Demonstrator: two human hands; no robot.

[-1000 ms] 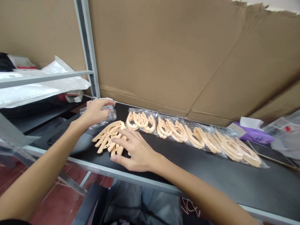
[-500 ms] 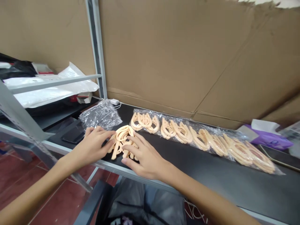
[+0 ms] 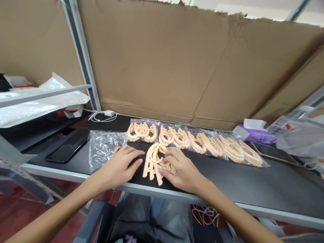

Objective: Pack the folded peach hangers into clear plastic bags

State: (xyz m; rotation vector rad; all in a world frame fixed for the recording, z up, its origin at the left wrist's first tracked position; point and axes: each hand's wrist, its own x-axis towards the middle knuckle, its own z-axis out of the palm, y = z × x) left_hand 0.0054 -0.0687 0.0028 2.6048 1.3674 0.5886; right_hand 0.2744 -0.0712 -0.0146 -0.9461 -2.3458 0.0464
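A loose pile of beige curved, U-shaped pieces (image 3: 153,158) lies on the black shelf near its front edge. My right hand (image 3: 183,170) is closed around the pile's right side, thumb in front and fingers curled over the top. Part of the pile is hidden beneath those fingers. Just left of the pile, my left hand (image 3: 124,167) is open, fingers stretched towards the pieces with a small gap between. Beside and behind that hand lies a clear plastic bag (image 3: 101,148), flat and crinkled.
Behind the pile runs a row of clear bags holding similar beige pieces (image 3: 178,137). At left are a black phone (image 3: 67,146) and a white charger (image 3: 109,113) with cable. A purple tissue pack (image 3: 260,135) and another phone (image 3: 274,153) sit at right. Cardboard (image 3: 157,67) stands behind.
The pile has shifted right along the shelf, and my left hand has come away from it. The clear bag now lies flatter. My view has also turned right.
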